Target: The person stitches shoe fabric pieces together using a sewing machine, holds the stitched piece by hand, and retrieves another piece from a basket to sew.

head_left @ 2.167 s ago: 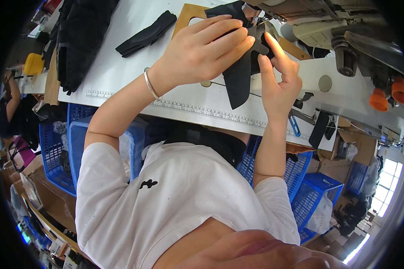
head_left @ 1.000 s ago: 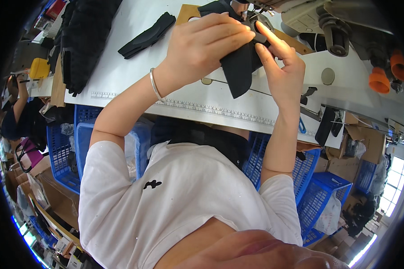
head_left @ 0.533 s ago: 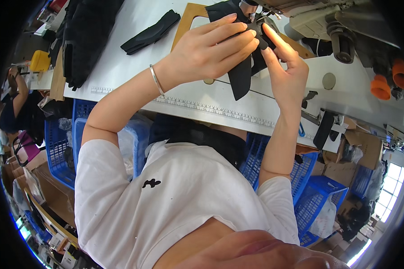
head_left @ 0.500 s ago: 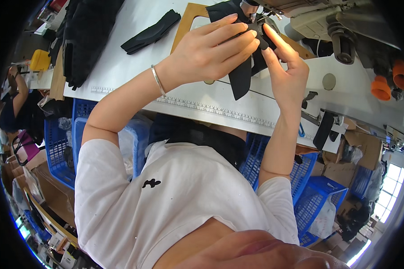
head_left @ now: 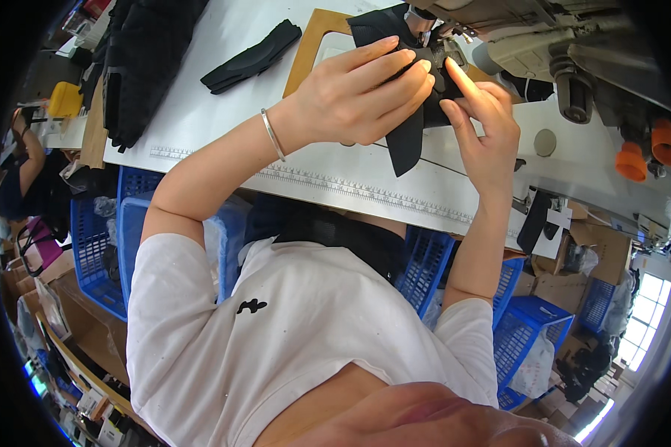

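A black fabric piece [head_left: 406,149] lies beneath the needle area of a sewing machine [head_left: 514,37], one strip of it hanging toward the table's front edge. My left hand [head_left: 369,93], with a silver bangle at the wrist, lies over this cloth from the left. Its fingers are close together and press on the cloth; the thumb is hidden. On the other side, my right hand [head_left: 487,127] has its index finger stretched out and its thumb apart, both tips at the cloth's right edge. The fingers hide much of the cloth between the hands.
A folded black fabric piece [head_left: 251,57] lies on the white table [head_left: 224,119], left of a wooden frame [head_left: 306,56]. Dark garments [head_left: 145,67] are piled farther left. Blue baskets [head_left: 97,246] stand below the table. Orange cups [head_left: 631,162] hang under the machine at right.
Both hands and the cloth have moved slightly toward me and to the right. My right index finger and thumb have drawn back a little from the needle area, showing more metal there.
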Demonstrator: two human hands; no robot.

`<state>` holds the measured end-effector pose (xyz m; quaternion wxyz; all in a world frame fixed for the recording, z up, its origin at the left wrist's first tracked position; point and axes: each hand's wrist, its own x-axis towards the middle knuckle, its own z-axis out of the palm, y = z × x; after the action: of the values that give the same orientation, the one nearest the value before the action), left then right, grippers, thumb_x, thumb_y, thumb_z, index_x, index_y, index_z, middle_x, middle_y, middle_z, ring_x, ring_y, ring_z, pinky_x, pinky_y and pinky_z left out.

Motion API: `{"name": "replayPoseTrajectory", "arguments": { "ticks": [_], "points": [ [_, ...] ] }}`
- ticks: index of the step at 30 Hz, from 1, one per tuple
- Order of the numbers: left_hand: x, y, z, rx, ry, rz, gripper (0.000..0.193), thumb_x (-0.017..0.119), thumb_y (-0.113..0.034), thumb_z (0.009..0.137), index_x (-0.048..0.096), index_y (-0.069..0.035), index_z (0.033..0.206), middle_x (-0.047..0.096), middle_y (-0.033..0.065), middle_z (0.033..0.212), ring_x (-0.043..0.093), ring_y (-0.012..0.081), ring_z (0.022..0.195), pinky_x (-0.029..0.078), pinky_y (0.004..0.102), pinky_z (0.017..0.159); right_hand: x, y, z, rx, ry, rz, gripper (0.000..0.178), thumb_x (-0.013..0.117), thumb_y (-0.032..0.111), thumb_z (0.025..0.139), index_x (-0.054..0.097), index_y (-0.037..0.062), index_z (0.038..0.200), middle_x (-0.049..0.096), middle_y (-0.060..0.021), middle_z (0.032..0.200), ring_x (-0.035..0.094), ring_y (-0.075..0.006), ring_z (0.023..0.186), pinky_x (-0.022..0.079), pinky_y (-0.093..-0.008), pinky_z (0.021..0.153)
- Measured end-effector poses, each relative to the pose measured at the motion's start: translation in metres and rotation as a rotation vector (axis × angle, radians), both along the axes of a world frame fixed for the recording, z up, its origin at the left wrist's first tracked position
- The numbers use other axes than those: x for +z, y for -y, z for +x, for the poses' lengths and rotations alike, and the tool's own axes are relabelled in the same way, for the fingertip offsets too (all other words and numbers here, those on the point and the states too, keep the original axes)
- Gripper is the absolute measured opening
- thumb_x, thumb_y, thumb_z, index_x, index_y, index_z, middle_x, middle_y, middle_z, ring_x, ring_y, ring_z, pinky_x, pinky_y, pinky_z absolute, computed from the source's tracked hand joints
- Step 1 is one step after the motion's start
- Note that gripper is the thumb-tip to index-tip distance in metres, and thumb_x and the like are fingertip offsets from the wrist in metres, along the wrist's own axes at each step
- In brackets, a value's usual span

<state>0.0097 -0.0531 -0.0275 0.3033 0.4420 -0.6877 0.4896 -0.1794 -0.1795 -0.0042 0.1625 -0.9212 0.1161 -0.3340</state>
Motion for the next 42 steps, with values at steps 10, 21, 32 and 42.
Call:
{"name": "replayPoseTrajectory", "arguments": {
  "ticks": [10, 21, 32, 42],
  "points": [
    [0.007, 0.003, 0.021, -0.109, 0.042, 0.017, 0.025, 0.071, -0.014, 0.077, 0.078, -0.005, 0.099, 0.074, 0.0052, 0.106, 0.07, 0.0223, 0.103, 0.063, 0.0365, 0.093, -0.003, -0.018, 0.003, -0.049, -0.016, 0.302, 0.051, 0.077, 0.015, 0.089, 0.066, 0.0162, 0.138, 0.068, -0.0039, 0.075, 0.058, -0.0135, 0.069, 0.046, -0.0277, 0.067],
    [0.011, 0.007, 0.04, -0.196, 0.106, 0.07, 0.028, 0.073, -0.006, 0.078, 0.076, -0.004, 0.106, 0.073, 0.0055, 0.109, 0.07, 0.0225, 0.104, 0.063, 0.0343, 0.093, -0.019, -0.04, 0.015, -0.147, 0.166, 0.427, 0.051, 0.076, 0.009, 0.091, 0.063, 0.0089, 0.14, 0.07, -0.0001, 0.077, 0.056, -0.0043, 0.068, 0.046, -0.0213, 0.065],
    [0.05, -0.048, -0.003, -0.056, -0.248, 0.634, 0.068, 0.081, -0.029, 0.067, 0.064, 0.007, 0.122, 0.063, 0.0122, 0.127, 0.061, 0.0284, 0.118, 0.054, 0.0378, 0.095, -0.037, -0.055, 0.03, -0.178, 0.313, 0.529, 0.051, 0.073, 0.007, 0.093, 0.06, 0.0071, 0.143, 0.065, 0.0029, 0.075, 0.052, -0.0028, 0.069, 0.044, -0.019, 0.066],
    [0.02, -0.016, -0.051, 0.27, -0.426, 0.254, 0.039, 0.072, -0.005, 0.064, 0.067, 0.001, 0.102, 0.062, 0.0048, 0.096, 0.067, 0.0203, 0.097, 0.057, 0.0281, 0.073, -0.037, -0.055, 0.028, -0.114, 0.313, 0.561, 0.06, 0.07, 0.004, 0.093, 0.05, 0.0057, 0.15, 0.069, -0.0011, 0.081, 0.057, -0.0027, 0.073, 0.046, -0.0181, 0.068]
  ]
}}
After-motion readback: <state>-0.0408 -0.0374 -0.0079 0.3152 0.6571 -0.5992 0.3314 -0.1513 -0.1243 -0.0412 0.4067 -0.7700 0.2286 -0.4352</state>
